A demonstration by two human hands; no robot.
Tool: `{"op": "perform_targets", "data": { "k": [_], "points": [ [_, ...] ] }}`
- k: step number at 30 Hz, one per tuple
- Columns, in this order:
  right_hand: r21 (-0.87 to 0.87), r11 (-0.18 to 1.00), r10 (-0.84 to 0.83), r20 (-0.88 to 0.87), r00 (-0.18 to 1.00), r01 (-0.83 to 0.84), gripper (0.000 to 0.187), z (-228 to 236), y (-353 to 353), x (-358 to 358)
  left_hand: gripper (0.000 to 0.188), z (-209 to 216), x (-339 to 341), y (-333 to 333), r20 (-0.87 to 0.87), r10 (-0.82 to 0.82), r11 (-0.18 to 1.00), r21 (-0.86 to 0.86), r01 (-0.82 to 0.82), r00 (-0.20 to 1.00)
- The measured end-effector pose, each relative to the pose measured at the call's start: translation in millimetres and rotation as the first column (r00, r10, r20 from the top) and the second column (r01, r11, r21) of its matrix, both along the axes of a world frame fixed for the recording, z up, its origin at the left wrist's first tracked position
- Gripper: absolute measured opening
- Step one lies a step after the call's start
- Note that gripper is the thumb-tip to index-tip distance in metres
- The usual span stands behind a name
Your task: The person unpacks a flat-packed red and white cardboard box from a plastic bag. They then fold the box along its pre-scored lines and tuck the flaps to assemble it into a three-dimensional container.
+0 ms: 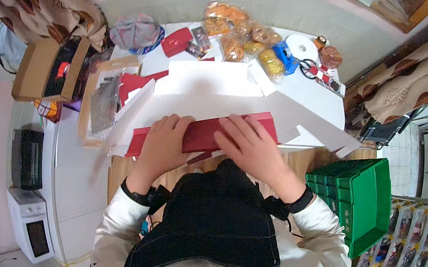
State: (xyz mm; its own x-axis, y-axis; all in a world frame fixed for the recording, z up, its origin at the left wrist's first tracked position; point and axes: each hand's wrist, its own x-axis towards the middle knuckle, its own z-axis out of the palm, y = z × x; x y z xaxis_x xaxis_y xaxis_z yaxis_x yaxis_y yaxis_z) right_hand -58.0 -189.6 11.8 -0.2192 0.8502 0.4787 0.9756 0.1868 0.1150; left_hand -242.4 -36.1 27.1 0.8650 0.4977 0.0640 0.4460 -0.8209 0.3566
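Note:
A partly folded cardboard box [205, 136], red outside and white inside, lies at the table's near edge. Its long red side panel faces me, and its white flaps [200, 82] spread out behind and to the right. My left hand [164, 142] grips this panel near its left end, fingers bent over the top edge; the thumb is hidden. On the panel's right half lies my right hand [251, 148], its fingers stretched out and slightly apart along the red face. Both wrists wear black bands.
The white table [322, 104] carries bagged breads [233, 48], a blue tape dispenser [286, 57], a white roll [301, 47] and scissors [309, 68] at the back. An open brown carton [36, 68] stands left. A green crate [350, 203] is at right, beside a rack of pockets [403, 264].

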Motion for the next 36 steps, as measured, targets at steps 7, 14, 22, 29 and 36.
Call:
{"op": "perform_targets", "data": {
  "k": [7, 14, 22, 29, 36],
  "points": [
    [0.187, 0.97, 0.19, -0.191, 0.963, -0.154, 0.012, -50.5, -84.4, 31.0, 0.068, 33.4, -29.4, 20.6, 0.25, 0.013, 0.913, 0.392, -0.114, 0.968],
    [-0.356, 0.909, -0.282, -0.908, -0.308, 0.217, 0.034, -167.5, -79.0, 102.3, 0.073, 65.6, -55.8, 61.0, 0.477, 0.018, 0.881, 0.409, -0.24, 0.879],
    [-0.025, 0.959, -0.262, -0.459, -0.849, -0.282, 0.086, -157.3, 61.0, 103.0, 0.087, 62.6, -142.3, 120.1, 0.712, 0.367, 0.828, 0.042, -0.559, 0.598],
    [0.445, 0.86, 0.36, -0.876, 0.321, 0.25, 0.11, -12.8, 134.1, 140.6, 0.091, -8.3, -209.1, 173.5, 0.845, 0.464, 0.881, -0.47, -0.043, 0.266],
    [0.059, 0.9, -0.013, -0.987, -0.163, -0.431, 0.084, 84.6, 188.2, 174.9, 0.088, -77.3, -189.5, 153.6, 0.754, 0.654, 0.727, -0.649, 0.224, 0.06]
  ]
}}
